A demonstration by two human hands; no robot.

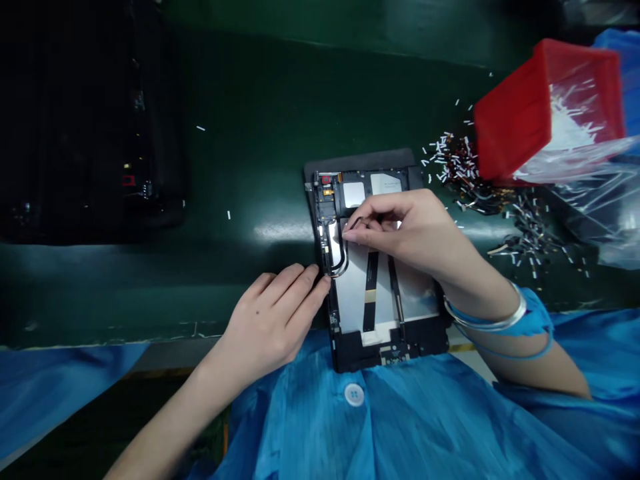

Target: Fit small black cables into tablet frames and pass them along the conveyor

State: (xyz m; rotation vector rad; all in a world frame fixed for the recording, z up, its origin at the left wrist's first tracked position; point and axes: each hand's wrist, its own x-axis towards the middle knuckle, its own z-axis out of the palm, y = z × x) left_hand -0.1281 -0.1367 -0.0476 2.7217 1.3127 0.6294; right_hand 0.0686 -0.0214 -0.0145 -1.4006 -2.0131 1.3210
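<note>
An opened tablet [357, 293] lies in front of me, its inner plates, ribbon cables and small boards showing. My right hand [400, 223] is over its upper part, thumb and forefinger pinched on a thin black cable [345, 250]. From the pinch, that cable loops down along the tablet's left side. My left hand [280, 313] rests at the left edge with fingers stretched out, the fingertips touching the tablet's rim near the lower bend of the cable. My right fingers partly hide the cable's upper end.
A red bin [515, 113] with a plastic bag and small white strips stands at the right. Beside it lie piles of small wired parts [530, 230]. Stacked dark device housings [90, 127] occupy the left. A few white strips [201, 128] lie scattered on the green table [250, 87].
</note>
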